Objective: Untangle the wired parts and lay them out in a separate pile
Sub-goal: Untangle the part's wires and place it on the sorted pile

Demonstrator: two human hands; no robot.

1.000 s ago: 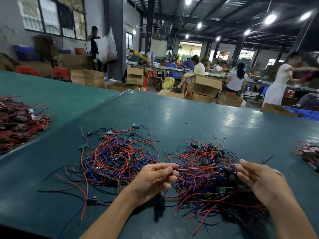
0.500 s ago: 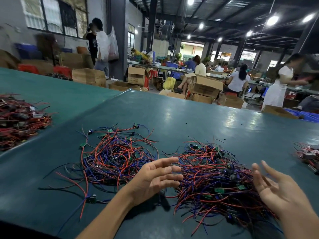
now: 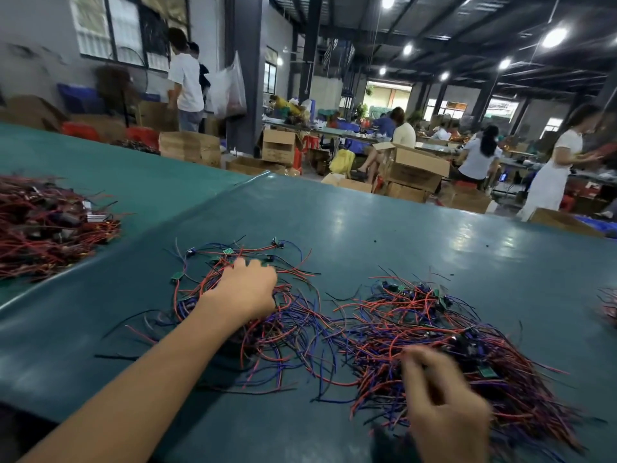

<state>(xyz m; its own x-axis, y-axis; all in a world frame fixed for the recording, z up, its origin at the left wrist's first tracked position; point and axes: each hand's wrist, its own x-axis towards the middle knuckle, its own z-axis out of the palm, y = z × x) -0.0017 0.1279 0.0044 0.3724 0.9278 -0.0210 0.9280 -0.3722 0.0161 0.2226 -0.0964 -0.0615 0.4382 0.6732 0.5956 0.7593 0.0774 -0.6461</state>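
Note:
Two heaps of red, blue and black wired parts with small green boards lie on the teal table (image 3: 367,228). The looser left heap (image 3: 293,332) is spread out; the denser right heap (image 3: 434,319) is a tangle. My left hand (image 3: 245,289) lies palm down on top of the left heap, fingers bent over the wires, and I see nothing held in it. My right hand (image 3: 444,406) is blurred at the near edge of the right heap, its fingers curled down among the wires. Whether it grips any wire is unclear.
A big heap of red wired parts (image 3: 43,225) sits on the adjoining table at far left, and another small one (image 3: 609,305) at the right edge. Cardboard boxes (image 3: 414,168) and people working fill the hall beyond the table's far edge.
My left hand has gone forward and left onto the left heap, turning palm down. My right hand has dropped from open and raised to the near side of the right heap.

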